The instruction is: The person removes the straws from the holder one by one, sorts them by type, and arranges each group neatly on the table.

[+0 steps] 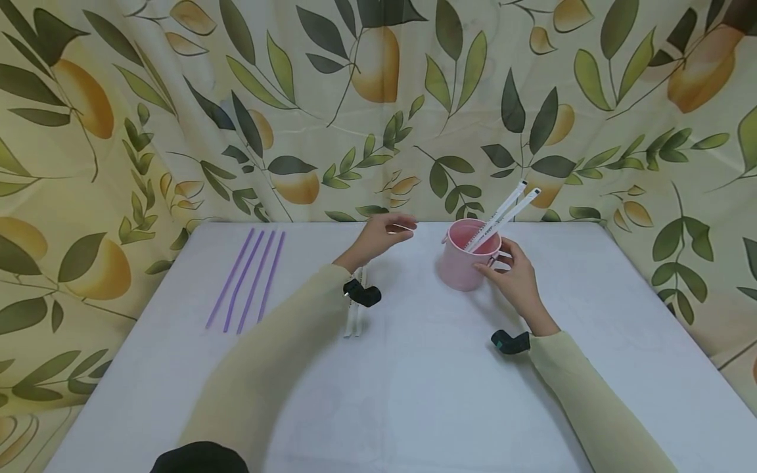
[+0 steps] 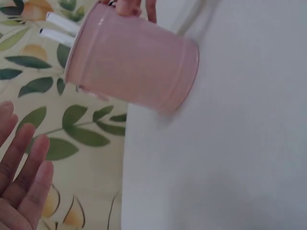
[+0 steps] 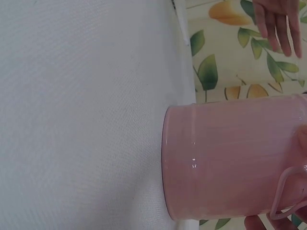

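Note:
My right hand (image 1: 518, 279) grips a small pink bucket (image 1: 463, 268) at its right side, fingers and thumb around the handle and rim. Two white sticks (image 1: 501, 215) with printed marks and dark ends lean out of the bucket toward the right. In the right wrist view, the bucket (image 3: 235, 158) shows its smooth wall and a looped handle (image 3: 283, 191). To the left of the bucket, my left hand (image 1: 378, 238) hovers over the table, apart from it and holding nothing. Its fingers (image 2: 36, 167) are extended in the left wrist view.
Two more white sticks (image 1: 353, 320) lie on the white table (image 1: 402, 387), partly hidden under my left forearm. Several purple sticks (image 1: 254, 279) lie side by side at the back left. A leaf-and-fruit patterned curtain (image 1: 390, 151) hangs right behind the table's far edge.

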### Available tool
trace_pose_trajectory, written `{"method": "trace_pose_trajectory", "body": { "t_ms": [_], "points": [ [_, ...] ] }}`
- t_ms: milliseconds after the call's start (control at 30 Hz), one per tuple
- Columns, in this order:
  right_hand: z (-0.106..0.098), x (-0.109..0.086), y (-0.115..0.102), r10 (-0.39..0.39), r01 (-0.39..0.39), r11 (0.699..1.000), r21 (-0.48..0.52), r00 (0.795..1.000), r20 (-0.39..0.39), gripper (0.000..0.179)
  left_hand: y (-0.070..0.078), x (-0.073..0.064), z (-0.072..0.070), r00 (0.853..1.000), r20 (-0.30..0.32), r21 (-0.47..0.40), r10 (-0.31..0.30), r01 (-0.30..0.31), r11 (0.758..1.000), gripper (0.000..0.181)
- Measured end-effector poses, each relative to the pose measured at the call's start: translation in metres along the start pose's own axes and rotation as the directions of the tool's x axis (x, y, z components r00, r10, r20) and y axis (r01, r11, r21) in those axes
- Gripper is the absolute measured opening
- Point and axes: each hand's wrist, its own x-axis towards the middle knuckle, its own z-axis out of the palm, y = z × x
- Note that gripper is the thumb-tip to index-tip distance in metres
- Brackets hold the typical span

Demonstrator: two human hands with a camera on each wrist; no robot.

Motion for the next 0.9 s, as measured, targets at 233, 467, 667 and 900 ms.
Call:
{"method": "trace_pose_trajectory", "body": {
  "t_ms": [233,467,667,900],
  "points": [
    [-0.001,0.002,0.002,-0.008,0.008,1.0,-0.008,1.0,-0.003,0.078,0.017,0.016,0.028,0.999,0.036,0.021,0.022,-0.023,1.0,0.032],
    [0.0,0.002,0.002,0.004,-0.004,1.0,0.001,1.0,0.012,0.08,0.039,0.031,0.055,0.996,0.046,0.041,0.076,-0.078,0.996,0.033],
    [-0.001,0.001,0.001,0.004,-0.004,1.0,-0.004,1.0,0.013,0.08,0.056,0.041,0.074,0.993,0.07,0.032,0.091,-0.093,0.995,0.032],
    [-0.001,0.001,0.002,-0.022,0.022,1.0,-0.011,1.0,0.01,0.078,0.066,0.049,0.091,0.991,0.124,0.081,0.045,-0.055,0.995,0.033]
  ]
}}
